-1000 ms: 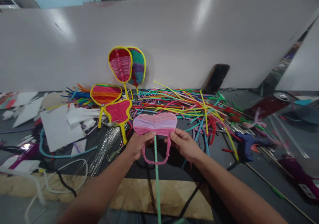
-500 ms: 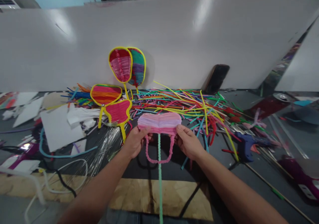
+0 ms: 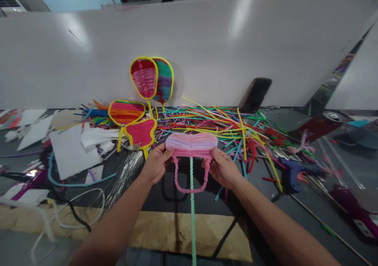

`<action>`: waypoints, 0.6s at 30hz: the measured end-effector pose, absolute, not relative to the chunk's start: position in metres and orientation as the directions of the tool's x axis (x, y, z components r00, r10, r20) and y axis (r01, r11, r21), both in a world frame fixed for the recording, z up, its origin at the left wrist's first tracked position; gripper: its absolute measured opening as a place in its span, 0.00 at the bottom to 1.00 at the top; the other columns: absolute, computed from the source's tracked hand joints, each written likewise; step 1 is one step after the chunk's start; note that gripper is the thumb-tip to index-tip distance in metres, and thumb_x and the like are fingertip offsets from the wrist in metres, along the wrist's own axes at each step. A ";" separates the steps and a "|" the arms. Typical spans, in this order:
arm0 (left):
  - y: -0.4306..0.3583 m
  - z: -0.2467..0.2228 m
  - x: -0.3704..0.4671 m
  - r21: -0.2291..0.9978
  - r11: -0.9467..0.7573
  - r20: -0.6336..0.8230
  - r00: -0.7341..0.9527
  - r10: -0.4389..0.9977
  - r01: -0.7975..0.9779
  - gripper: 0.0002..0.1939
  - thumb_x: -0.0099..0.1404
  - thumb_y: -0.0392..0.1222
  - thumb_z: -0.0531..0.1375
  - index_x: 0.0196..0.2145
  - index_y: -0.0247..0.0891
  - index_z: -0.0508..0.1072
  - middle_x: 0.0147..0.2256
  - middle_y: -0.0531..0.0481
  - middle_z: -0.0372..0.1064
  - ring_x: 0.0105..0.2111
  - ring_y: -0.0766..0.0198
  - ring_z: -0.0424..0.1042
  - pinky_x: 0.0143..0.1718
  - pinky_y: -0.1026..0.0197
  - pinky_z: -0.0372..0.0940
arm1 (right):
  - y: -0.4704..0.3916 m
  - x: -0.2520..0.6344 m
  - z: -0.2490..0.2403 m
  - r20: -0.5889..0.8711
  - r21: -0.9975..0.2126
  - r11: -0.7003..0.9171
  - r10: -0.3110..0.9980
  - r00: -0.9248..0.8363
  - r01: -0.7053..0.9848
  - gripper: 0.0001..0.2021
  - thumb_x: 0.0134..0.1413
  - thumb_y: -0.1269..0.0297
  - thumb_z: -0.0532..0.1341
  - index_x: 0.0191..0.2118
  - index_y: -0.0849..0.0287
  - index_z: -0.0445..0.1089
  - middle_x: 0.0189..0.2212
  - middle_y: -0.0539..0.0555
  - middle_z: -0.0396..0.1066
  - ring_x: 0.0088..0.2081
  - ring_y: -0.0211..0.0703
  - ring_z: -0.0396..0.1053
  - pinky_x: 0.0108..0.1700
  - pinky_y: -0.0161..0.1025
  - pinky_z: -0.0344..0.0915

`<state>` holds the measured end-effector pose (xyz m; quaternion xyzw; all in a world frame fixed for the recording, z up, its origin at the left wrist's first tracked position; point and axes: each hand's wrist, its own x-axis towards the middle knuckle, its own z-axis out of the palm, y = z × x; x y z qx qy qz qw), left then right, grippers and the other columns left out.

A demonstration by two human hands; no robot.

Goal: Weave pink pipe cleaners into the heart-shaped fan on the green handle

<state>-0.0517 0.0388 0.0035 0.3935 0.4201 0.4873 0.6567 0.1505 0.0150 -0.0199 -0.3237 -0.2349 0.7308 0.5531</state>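
Between my two hands I hold up a pink and lilac pipe-cleaner fan (image 3: 191,144), its panel made of rows of fuzzy stems. A twisted pink loop (image 3: 178,180) hangs from the panel's lower edge. Behind that loop, a long mint-green twisted stem (image 3: 193,214) runs down toward me. My left hand (image 3: 157,162) pinches the panel's lower left corner with the thumb in front. At the opposite corner my right hand (image 3: 223,165) grips in the same way. Fingers behind the panel are partly hidden.
Loose pipe cleaners (image 3: 206,120) are heaped behind the fan. Yellow-rimmed fans (image 3: 143,77) lean on the white board, with more (image 3: 141,133) lying to the left. A phone (image 3: 257,93) stands at the back. On the right are a blue glue gun (image 3: 291,174) and a can (image 3: 320,125).
The fan and both hands have shifted slightly to the right in the view. Both hands keep their hold on its lower corners.
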 end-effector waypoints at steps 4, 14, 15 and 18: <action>0.038 0.005 -0.052 0.915 0.248 -0.180 0.229 0.957 -0.318 0.17 0.54 0.44 0.64 0.41 0.37 0.70 0.37 0.47 0.73 0.29 0.65 0.72 0.31 0.62 0.69 | 0.017 0.154 -0.020 -0.165 -0.743 -0.234 0.972 -0.166 -0.627 0.12 0.40 0.57 0.69 0.29 0.55 0.68 0.22 0.45 0.65 0.23 0.33 0.62 0.31 0.34 0.63; 0.033 0.011 -0.046 0.942 0.199 -0.132 0.249 0.959 -0.269 0.25 0.48 0.35 0.68 0.45 0.37 0.68 0.40 0.48 0.72 0.30 0.67 0.71 0.31 0.65 0.69 | 0.017 0.151 -0.016 -0.131 -0.798 -0.179 0.983 -0.125 -0.575 0.16 0.37 0.66 0.70 0.36 0.55 0.70 0.27 0.47 0.69 0.26 0.33 0.63 0.30 0.33 0.63; 0.033 0.010 -0.046 0.942 0.201 -0.136 0.242 0.961 -0.269 0.25 0.48 0.35 0.68 0.45 0.37 0.68 0.39 0.48 0.72 0.29 0.67 0.71 0.31 0.65 0.69 | 0.017 0.151 -0.016 -0.142 -0.784 -0.184 0.983 -0.117 -0.593 0.16 0.37 0.67 0.70 0.36 0.55 0.70 0.28 0.47 0.70 0.26 0.33 0.64 0.31 0.32 0.63; 0.033 0.009 -0.046 0.938 0.213 -0.148 0.238 0.960 -0.273 0.25 0.48 0.35 0.67 0.45 0.37 0.68 0.38 0.49 0.72 0.28 0.68 0.71 0.30 0.65 0.69 | 0.017 0.151 -0.016 -0.157 -0.742 -0.186 0.982 -0.104 -0.644 0.17 0.36 0.70 0.70 0.36 0.54 0.70 0.29 0.45 0.71 0.26 0.31 0.65 0.31 0.31 0.65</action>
